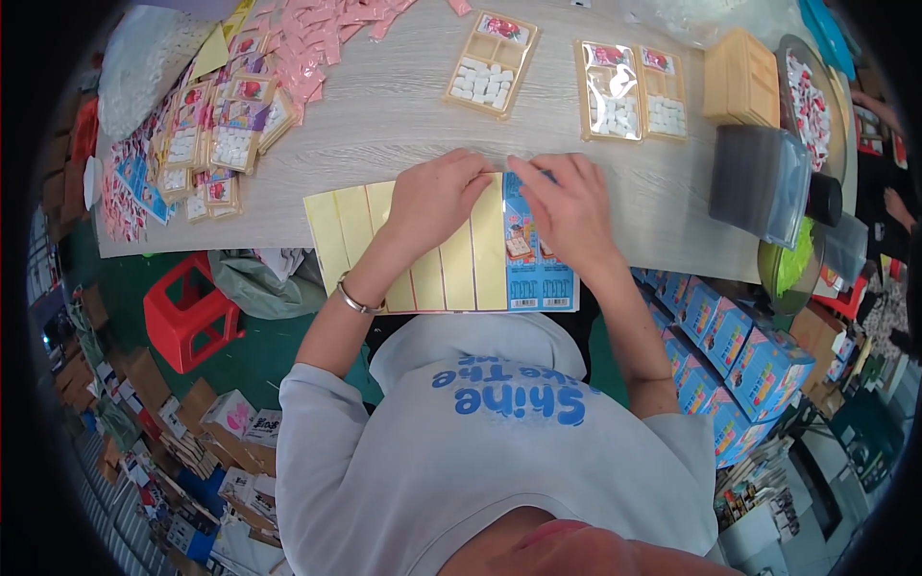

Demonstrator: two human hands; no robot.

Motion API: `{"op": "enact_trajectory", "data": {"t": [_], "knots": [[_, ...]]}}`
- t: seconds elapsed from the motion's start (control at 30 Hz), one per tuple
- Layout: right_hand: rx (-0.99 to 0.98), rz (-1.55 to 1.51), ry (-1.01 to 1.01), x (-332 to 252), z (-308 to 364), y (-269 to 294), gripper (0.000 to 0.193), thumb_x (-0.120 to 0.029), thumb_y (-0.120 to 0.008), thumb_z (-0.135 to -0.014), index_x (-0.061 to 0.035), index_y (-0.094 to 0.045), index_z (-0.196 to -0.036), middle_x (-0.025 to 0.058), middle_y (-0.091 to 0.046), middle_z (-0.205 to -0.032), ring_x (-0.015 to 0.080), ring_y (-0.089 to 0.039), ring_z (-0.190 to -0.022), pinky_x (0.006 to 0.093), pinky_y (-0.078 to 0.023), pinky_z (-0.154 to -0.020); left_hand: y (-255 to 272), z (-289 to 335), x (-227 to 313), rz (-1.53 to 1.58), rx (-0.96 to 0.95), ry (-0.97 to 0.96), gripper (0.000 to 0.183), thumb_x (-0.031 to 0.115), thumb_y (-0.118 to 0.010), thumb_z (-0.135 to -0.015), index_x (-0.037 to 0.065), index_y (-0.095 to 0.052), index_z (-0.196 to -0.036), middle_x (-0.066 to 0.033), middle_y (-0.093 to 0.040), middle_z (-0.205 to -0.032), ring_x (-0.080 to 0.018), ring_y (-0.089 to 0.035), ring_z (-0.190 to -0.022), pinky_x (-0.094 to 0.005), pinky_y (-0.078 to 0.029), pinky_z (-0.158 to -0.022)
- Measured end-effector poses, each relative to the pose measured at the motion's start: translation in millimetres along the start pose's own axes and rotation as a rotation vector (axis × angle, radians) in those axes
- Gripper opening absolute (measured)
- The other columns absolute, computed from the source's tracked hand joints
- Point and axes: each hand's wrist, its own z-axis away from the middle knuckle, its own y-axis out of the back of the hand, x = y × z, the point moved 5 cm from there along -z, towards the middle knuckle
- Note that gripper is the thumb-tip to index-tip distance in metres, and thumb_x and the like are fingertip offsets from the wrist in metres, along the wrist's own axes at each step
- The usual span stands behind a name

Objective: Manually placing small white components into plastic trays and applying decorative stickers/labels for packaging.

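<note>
A sheet of stickers (456,274) lies at the table's near edge and overhangs it. Most of it is bare yellow backing, with blue printed labels (538,292) along its right side. My left hand (437,202) rests over the yellow part, thumb and fingers pinched together at the far edge beside the blue strip. On the blue labels, my right hand (571,211) has its fingers curled at their far end. The fingertips of both hands are close together; exactly what each grips there is partly hidden.
Clear-topped trays of white pieces (483,82) stand beyond my hands, with two more trays (610,91) to the right. Filled trays (235,134) and pink sachets (307,38) pile up left. Stacked beige trays (740,77) and dark clear lids (759,182) sit right; a red stool (192,312) stands below.
</note>
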Motion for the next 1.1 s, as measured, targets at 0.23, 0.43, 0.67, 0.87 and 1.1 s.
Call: {"op": "enact_trajectory", "data": {"t": [0.23,0.43,0.67,0.87,1.1], "knots": [[-0.002,0.202,0.249,11.8,9.7,-19.3,0.043,-0.013,-0.069,-0.075,-0.0182,-0.076,-0.117,-0.0018,-0.066,-0.107,0.0206,-0.057,-0.095,0.0380,-0.045,-0.086,-4.2,-0.5,-1.4,-0.037,0.115,0.000,0.016,0.026,-0.067,-0.093,0.011,-0.070,-0.090,-0.0051,-0.068,-0.085,-0.0300,-0.068,-0.078,-0.0424,-0.053,-0.065],[0.047,0.199,0.382,12.8,2.4,-20.7,0.039,-0.016,-0.069,-0.072,-0.0168,-0.077,-0.110,-0.0019,-0.067,-0.108,0.0203,-0.058,-0.092,0.0380,-0.046,-0.085,-7.9,-1.5,-2.2,-0.088,0.166,-0.023,0.016,0.022,-0.069,-0.093,0.009,-0.067,-0.085,-0.0059,-0.067,-0.080,-0.0293,-0.066,-0.070,-0.0403,-0.051,-0.060],[-0.384,0.152,0.344,-16.1,-3.8,17.2,0.017,-0.014,-0.069,-0.073,-0.0136,-0.072,-0.090,0.0004,-0.065,-0.096,0.0229,-0.059,-0.094,0.0401,-0.047,-0.086,-11.8,-4.0,-6.6,-0.200,0.336,-0.115,0.025,0.032,-0.074,-0.089,0.011,-0.065,-0.079,-0.0031,-0.064,-0.074,-0.0261,-0.064,-0.061,-0.0372,-0.049,-0.053],[-0.899,-0.949,0.311,-60.9,15.2,142.5,0.016,-0.016,-0.065,-0.088,-0.0096,-0.058,-0.075,0.0101,-0.065,-0.089,0.0287,-0.064,-0.083,0.0355,-0.050,-0.075,-11.9,-10.6,-6.5,-0.375,0.374,-0.102,0.029,0.034,-0.078,-0.085,0.013,-0.061,-0.076,-0.0004,-0.064,-0.074,-0.0207,-0.064,-0.062,-0.0351,-0.049,-0.053],[0.019,-1.097,-0.531,28.6,-37.6,67.4,0.032,0.010,-0.074,-0.083,-0.0089,-0.049,-0.091,0.0052,-0.067,-0.084,0.0104,-0.063,-0.071,0.0226,-0.050,-0.062,43.7,-10.2,32.8,0.037,0.390,-0.406,0.040,0.035,-0.086,-0.080,0.011,-0.070,-0.108,-0.0049,-0.069,-0.099,-0.0202,-0.067,-0.088,-0.0304,-0.053,-0.067]]}}
